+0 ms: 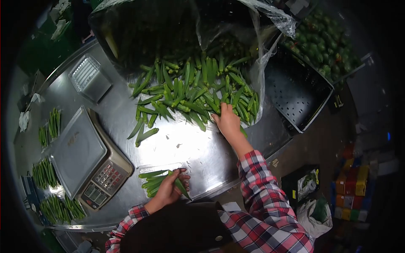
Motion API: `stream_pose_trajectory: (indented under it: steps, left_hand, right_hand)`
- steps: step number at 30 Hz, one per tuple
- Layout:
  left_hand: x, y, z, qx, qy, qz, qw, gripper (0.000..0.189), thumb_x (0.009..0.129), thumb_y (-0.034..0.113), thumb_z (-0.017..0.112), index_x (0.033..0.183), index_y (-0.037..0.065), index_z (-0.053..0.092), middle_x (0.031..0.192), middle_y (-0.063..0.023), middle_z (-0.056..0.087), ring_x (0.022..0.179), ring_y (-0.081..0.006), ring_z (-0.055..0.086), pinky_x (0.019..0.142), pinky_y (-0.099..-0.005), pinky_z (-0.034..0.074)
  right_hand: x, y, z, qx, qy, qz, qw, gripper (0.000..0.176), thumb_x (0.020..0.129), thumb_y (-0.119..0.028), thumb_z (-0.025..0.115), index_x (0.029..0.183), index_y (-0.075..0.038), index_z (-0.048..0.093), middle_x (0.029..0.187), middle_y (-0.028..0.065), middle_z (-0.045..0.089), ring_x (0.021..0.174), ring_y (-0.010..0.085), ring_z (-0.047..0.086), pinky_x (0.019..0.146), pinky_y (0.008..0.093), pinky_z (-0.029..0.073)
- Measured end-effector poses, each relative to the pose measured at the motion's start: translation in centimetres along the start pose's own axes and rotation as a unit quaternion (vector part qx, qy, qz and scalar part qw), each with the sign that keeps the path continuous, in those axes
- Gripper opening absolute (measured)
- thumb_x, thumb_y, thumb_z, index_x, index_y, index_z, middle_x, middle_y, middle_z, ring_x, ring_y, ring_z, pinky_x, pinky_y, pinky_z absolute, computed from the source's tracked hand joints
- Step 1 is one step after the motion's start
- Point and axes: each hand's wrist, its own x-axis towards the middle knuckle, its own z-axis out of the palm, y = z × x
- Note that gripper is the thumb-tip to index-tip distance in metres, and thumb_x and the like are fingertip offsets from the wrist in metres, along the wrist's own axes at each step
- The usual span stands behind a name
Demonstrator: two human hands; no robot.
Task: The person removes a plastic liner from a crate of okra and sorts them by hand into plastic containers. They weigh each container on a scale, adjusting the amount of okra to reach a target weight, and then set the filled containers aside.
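A heap of green okra pods [196, 86] spills from a clear plastic bag [270, 25] onto a steel table [181, 147]. My right hand [226, 120] reaches into the near edge of the heap, fingers closing on pods. Near the table's front edge, my left hand [170, 188] grips an okra pod [180, 184] and rests on a small clear tray of okra [152, 181]. Both sleeves are red plaid.
A digital scale [86, 158] sits left of the tray. Filled okra packs [54, 192] line the table's left edge, an upturned plastic tray [89, 78] lies behind. A black crate [295, 90] and a bin of green fruit [322, 40] stand on the right.
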Motion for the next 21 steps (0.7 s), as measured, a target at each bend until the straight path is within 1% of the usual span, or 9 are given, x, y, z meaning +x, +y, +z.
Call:
stream_pose_trajectory:
  steps: [2, 4, 6, 8, 10, 11, 16, 19, 21]
  left_hand:
    - [0.4, 1.2, 1.4, 0.012, 0.053, 0.028, 0.998, 0.029, 0.092, 0.025, 0.044, 0.115, 0.006, 0.046, 0.093, -0.0114, 0.059, 0.080, -0.0216, 0.056, 0.072, -0.0389, 0.047]
    - [1.5, 2.5, 2.2, 0.016, 0.031, 0.056, 0.998, 0.033, 0.090, 0.021, 0.047, 0.120, 0.008, 0.044, 0.105, -0.0121, 0.056, 0.093, -0.0231, 0.055, 0.082, -0.0394, 0.045]
    - [2.4, 3.6, 4.1, 0.012, 0.016, 0.081, 0.996, 0.036, 0.090, 0.020, 0.049, 0.123, 0.009, 0.042, 0.112, -0.0123, 0.054, 0.102, -0.0242, 0.053, 0.088, -0.0395, 0.043]
    - [3.6, 4.1, 5.2, -0.010, -0.018, 0.096, 0.995, 0.041, 0.089, 0.017, 0.050, 0.127, 0.010, 0.038, 0.121, -0.0130, 0.048, 0.111, -0.0260, 0.048, 0.094, -0.0408, 0.039]
    - [4.7, 4.2, 6.1, -0.038, -0.017, 0.109, 0.993, 0.042, 0.089, 0.017, 0.050, 0.128, 0.011, 0.036, 0.121, -0.0132, 0.048, 0.112, -0.0264, 0.048, 0.094, -0.0418, 0.039]
    - [5.1, 4.4, 6.0, -0.028, -0.008, 0.113, 0.993, 0.041, 0.088, 0.015, 0.051, 0.126, 0.010, 0.037, 0.116, -0.0127, 0.050, 0.108, -0.0267, 0.050, 0.093, -0.0432, 0.040]
    - [5.6, 4.5, 3.5, -0.038, 0.007, 0.098, 0.994, 0.035, 0.086, 0.014, 0.054, 0.118, 0.008, 0.041, 0.108, -0.0124, 0.053, 0.101, -0.0281, 0.053, 0.089, -0.0447, 0.043]
    - [4.8, 4.9, 3.4, -0.041, 0.017, 0.106, 0.993, 0.037, 0.085, 0.015, 0.055, 0.119, 0.008, 0.040, 0.110, -0.0130, 0.052, 0.103, -0.0286, 0.052, 0.090, -0.0461, 0.042]
    - [4.6, 5.3, 3.2, -0.046, 0.024, 0.115, 0.992, 0.040, 0.085, 0.015, 0.055, 0.121, 0.009, 0.039, 0.112, -0.0134, 0.051, 0.105, -0.0289, 0.051, 0.091, -0.0472, 0.042]
  right_hand:
    - [1.1, 0.9, 0.5, -0.018, -0.023, 0.007, 1.000, 0.030, 0.078, -0.024, 0.063, 0.097, -0.002, 0.055, 0.073, 0.0160, 0.059, 0.066, 0.0322, 0.059, 0.058, 0.0417, 0.045]
    - [0.3, 1.6, 0.1, 0.015, -0.040, 0.044, 0.998, 0.027, 0.079, -0.024, 0.062, 0.095, -0.002, 0.056, 0.073, 0.0158, 0.058, 0.064, 0.0304, 0.059, 0.058, 0.0392, 0.046]
    - [-2.4, 0.2, -3.5, 0.241, -0.065, 0.126, 0.960, 0.024, 0.082, -0.023, 0.060, 0.094, -0.003, 0.057, 0.073, 0.0120, 0.058, 0.063, 0.0210, 0.057, 0.057, 0.0329, 0.045]
    - [-6.2, -0.8, -3.4, 0.382, -0.108, 0.099, 0.912, 0.022, 0.083, -0.021, 0.060, 0.094, -0.002, 0.059, 0.072, 0.0091, 0.058, 0.064, 0.0125, 0.054, 0.056, 0.0278, 0.042]
    - [-7.8, -2.3, -4.1, 0.444, -0.307, 0.074, 0.839, 0.028, 0.083, -0.026, 0.060, 0.103, -0.006, 0.060, 0.081, 0.0105, 0.062, 0.076, 0.0181, 0.058, 0.064, 0.0326, 0.045]
    - [-7.1, -3.6, -4.6, 0.375, -0.230, 0.008, 0.898, 0.023, 0.080, -0.020, 0.064, 0.094, -0.002, 0.059, 0.072, 0.0061, 0.054, 0.061, 0.0127, 0.052, 0.057, 0.0254, 0.043]
    - [0.5, -4.7, 0.8, 0.178, 0.029, -0.004, 0.984, 0.022, 0.076, -0.017, 0.063, 0.090, -0.002, 0.059, 0.083, 0.0131, 0.053, 0.066, 0.0306, 0.057, 0.060, 0.0369, 0.046]
    - [3.0, -4.6, 2.9, 0.094, -0.084, -0.049, 0.991, 0.022, 0.076, -0.018, 0.062, 0.089, -0.001, 0.058, 0.083, 0.0149, 0.054, 0.072, 0.0352, 0.057, 0.062, 0.0414, 0.046]
    - [2.5, -4.2, 2.3, 0.145, -0.090, -0.079, 0.982, 0.023, 0.076, -0.019, 0.062, 0.089, -0.001, 0.056, 0.087, 0.0156, 0.054, 0.072, 0.0346, 0.057, 0.062, 0.0415, 0.046]
